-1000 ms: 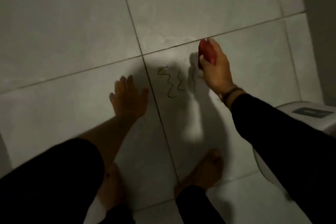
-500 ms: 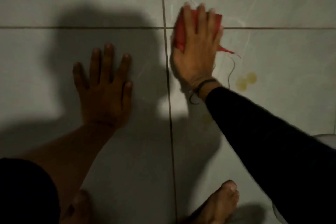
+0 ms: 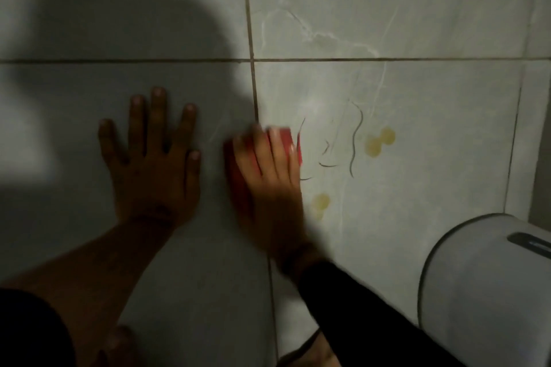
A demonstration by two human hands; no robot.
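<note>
My left hand (image 3: 152,158) lies flat on the grey floor tile (image 3: 179,247), fingers spread. Just to its right, my right hand (image 3: 268,185) presses a red cloth (image 3: 284,140) onto the floor with its fingers laid straight over it; the hand is blurred by motion. The cloth sits across the vertical grout line (image 3: 253,89). To the right of the cloth, thin dark squiggle marks (image 3: 354,143) run over the tile. Yellow spots (image 3: 380,140) lie beside them, with one more yellow spot (image 3: 320,201) lower down.
A white rounded container (image 3: 483,292) with a dark slot on top stands at the lower right. A wall edge (image 3: 539,128) runs down the right side. My bare foot (image 3: 316,354) shows at the bottom. A large shadow covers the left tiles.
The right hand has swept the red cloth down and left, from the grout crossing to beside the left hand. The view has come closer to the floor. The left hand stays flat.
</note>
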